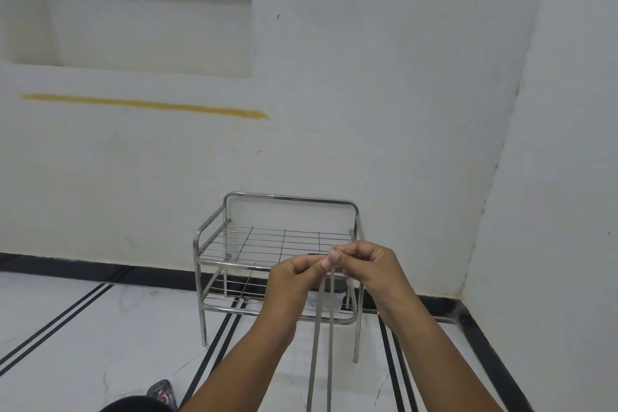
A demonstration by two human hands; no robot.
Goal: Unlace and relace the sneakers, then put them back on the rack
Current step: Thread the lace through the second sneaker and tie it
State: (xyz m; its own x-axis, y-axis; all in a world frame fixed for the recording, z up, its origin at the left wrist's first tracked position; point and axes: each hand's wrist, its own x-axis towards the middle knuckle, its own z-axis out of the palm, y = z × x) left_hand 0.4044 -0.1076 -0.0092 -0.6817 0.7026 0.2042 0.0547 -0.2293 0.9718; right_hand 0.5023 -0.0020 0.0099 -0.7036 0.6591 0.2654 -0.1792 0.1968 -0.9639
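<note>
Head view — lace [314, 344] hangs in two grey strands, ends pinched together by left hand [294, 278] and right hand [368, 267], fingertips clamped on it, in front of rack [287, 197]. Sneaker [164, 390] sits at 7 o'clock near frame bottom, partly hidden. Tip: even both ends, keep strands untwisted and taut before threading the lowest eyelets — judgement only.

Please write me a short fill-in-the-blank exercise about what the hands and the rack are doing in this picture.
1. Both hands pinch the ends of a grey ____.
2. The lace hangs down in ____ strands.
3. The metal rack stands on the floor against the ____.
4. The left hand and right hand meet in front of the rack's ____ shelf.

Missing words: lace; two; wall; top
</note>
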